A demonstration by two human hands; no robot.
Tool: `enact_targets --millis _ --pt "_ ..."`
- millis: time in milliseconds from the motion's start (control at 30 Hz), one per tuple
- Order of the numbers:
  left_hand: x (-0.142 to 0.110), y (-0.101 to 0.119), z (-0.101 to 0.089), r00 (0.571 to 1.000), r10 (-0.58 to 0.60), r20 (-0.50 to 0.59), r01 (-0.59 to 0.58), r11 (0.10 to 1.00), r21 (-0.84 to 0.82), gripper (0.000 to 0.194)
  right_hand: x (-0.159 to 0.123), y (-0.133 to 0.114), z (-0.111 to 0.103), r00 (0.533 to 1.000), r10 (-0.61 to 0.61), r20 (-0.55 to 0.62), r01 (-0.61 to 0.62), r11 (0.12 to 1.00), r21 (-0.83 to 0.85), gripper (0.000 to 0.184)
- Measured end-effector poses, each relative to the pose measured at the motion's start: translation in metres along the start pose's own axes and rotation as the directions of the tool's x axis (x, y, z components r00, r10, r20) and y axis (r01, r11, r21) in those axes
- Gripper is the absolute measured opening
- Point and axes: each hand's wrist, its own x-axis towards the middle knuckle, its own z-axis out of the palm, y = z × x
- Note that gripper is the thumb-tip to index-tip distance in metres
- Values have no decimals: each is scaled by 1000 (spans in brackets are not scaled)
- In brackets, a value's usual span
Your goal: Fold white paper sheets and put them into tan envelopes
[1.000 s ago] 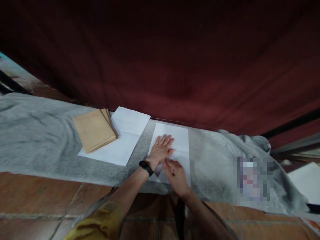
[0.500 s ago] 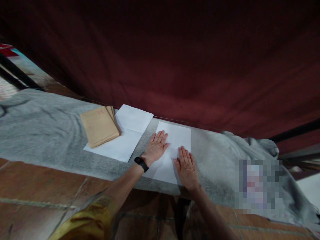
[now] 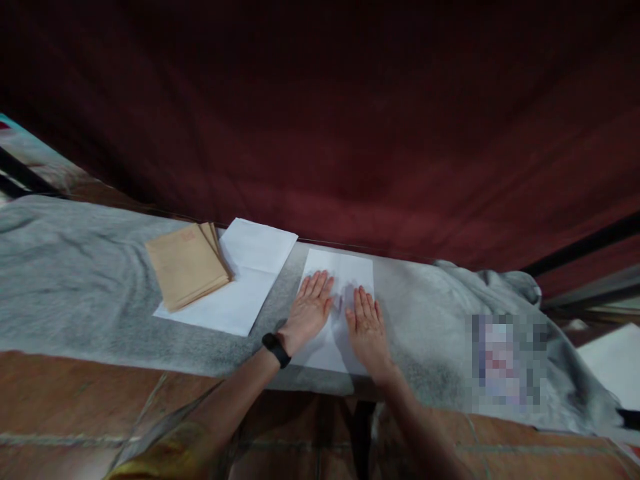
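A white sheet of paper (image 3: 340, 267) with a fold crease lies on the grey cloth in front of me. My left hand (image 3: 311, 308) rests flat on its left side, fingers stretched out, with a black band on the wrist. On the right side of the same sheet lies my right hand (image 3: 367, 325), palm down and fingers extended. Each hand covers part of the paper. To the left are more white sheets (image 3: 250, 267), creased across, with a small stack of brown envelopes (image 3: 187, 267) on top of them.
Grey cloth (image 3: 90, 280) covers the long narrow surface and bunches up at the right end. Behind it hangs a dark red curtain (image 3: 320, 147). A blurred-out item (image 3: 500, 363) lies at the right. Terracotta tiles (image 3: 65, 393) form the floor.
My right hand has shifted slightly inward and up the sheet, while my left hand has slid a little toward me. The view has moved slightly; papers and envelopes stay put.
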Motion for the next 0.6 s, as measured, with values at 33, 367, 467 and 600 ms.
enact_targets --millis 33,367,467,600 --pt "-2 4 2 999 46 19 -46 999 -19 54 1 -5 1 999 -28 26 28 1000 2 57" --pt "-15 -3 3 999 -17 30 16 1000 25 58 -4 4 7 1000 -27 12 27 1000 -16 60" --pt "-20 -10 0 999 -46 18 45 998 51 59 -5 14 6 1000 6 -14 -6 999 -35 61" --pt "-26 -17 -2 994 -109 11 108 991 83 61 -5 22 6 995 90 -44 -93 992 -80 61"
